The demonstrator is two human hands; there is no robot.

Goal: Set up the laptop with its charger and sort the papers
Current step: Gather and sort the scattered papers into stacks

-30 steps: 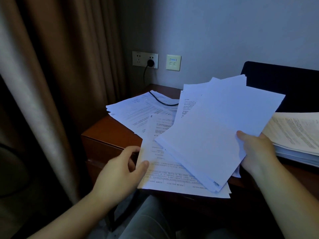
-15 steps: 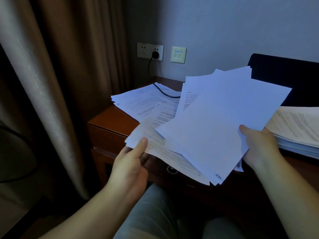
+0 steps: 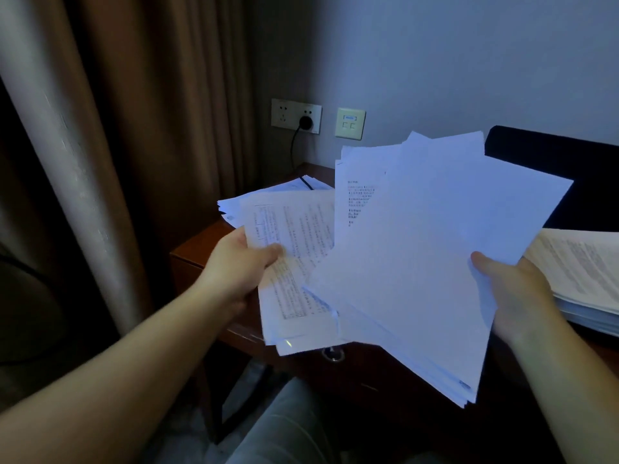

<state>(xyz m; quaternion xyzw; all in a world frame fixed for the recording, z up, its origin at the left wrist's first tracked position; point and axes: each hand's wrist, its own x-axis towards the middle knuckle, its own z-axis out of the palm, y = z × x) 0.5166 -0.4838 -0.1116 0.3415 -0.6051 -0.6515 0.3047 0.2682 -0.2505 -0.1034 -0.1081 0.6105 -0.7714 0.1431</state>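
Observation:
My right hand (image 3: 516,293) grips a fanned bundle of mostly blank white sheets (image 3: 422,262), held up above the wooden desk (image 3: 201,242). My left hand (image 3: 239,266) pinches the left edge of a printed sheet (image 3: 294,259) that is lifted off the desk and tucked under the bundle. A few more papers (image 3: 231,205) lie on the desk's far left corner. The charger's black plug (image 3: 305,122) sits in the wall socket, and its cable (image 3: 306,182) runs down onto the desk. The laptop's dark lid (image 3: 549,159) stands at the right behind the bundle.
A thick stack of printed pages (image 3: 582,272) lies at the right on the desk. A brown curtain (image 3: 110,145) hangs close on the left. A second wall plate (image 3: 350,123) is beside the socket. My knees (image 3: 284,423) are under the desk, below a drawer keyhole (image 3: 332,353).
My left hand took the printed sheet by its edge and raised it off the desk toward the bundle. My right hand kept its grip and rose slightly.

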